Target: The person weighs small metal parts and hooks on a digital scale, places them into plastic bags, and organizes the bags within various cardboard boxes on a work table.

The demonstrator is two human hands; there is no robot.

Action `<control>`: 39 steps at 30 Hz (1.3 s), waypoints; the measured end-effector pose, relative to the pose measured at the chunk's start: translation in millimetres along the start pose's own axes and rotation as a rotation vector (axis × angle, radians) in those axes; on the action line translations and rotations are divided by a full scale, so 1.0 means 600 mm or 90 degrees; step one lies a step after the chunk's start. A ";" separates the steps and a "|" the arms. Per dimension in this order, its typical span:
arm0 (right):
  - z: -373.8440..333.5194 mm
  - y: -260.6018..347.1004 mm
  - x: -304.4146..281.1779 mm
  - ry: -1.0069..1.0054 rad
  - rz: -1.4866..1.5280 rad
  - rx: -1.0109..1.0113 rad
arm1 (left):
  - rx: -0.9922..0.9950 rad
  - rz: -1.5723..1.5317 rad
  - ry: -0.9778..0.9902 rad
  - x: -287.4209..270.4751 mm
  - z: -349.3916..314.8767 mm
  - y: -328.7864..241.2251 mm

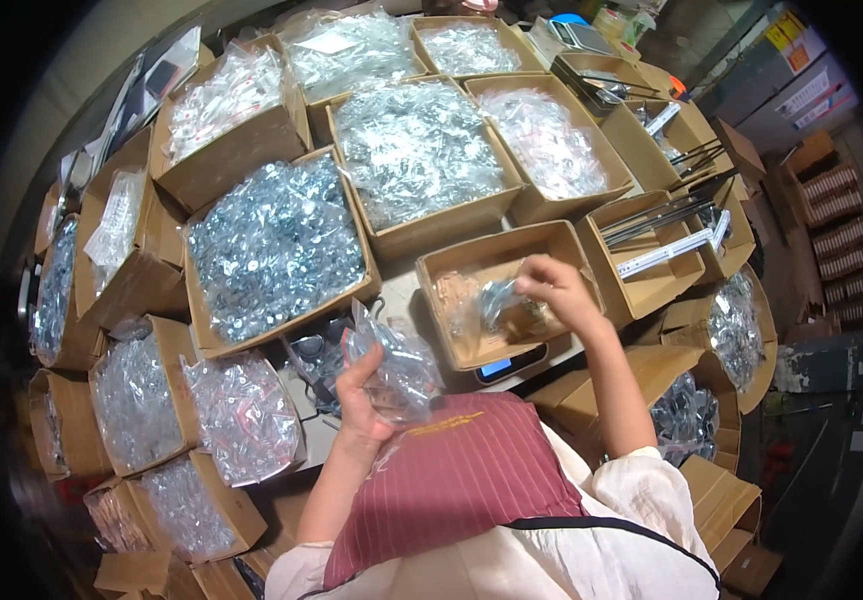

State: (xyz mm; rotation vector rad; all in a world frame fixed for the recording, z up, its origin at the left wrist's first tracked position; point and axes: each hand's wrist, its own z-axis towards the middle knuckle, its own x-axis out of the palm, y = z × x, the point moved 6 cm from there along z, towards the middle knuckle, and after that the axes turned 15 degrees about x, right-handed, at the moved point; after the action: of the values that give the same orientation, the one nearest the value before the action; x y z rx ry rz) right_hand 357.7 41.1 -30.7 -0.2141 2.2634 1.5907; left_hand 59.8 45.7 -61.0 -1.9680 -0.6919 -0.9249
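Note:
My left hand [356,393] is closed around several clear plastic bags [406,372], held low and left of the small cardboard box [496,255]. Over that box, my right hand [563,292] pinches a small clear bag with shiny bluish metal pieces [497,297]; the fingertips are partly turned out of sight. Inside the box, beneath the pinched bag, lie a few brownish bagged pieces [454,297]. Under the box's near edge, a scale shows its lit blue display [496,368].
Cardboard boxes crowd the bench around me. A large one holds blue-grey metal washers [276,250], another behind it silvery bagged parts [416,150]. Thin black rods [656,220] and a white rail [666,252] stick out at the right. Dark cables [319,352] lie beside my left hand.

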 end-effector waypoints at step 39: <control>0.041 0.006 0.063 0.164 0.146 0.105 | 0.068 -0.011 -0.049 0.002 0.005 -0.033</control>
State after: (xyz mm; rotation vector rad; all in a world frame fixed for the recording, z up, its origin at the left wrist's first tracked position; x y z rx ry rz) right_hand 326.5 68.5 -48.9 -0.1250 2.6869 1.5496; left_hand 46.9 58.0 -52.3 -1.9133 -0.7867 -0.8085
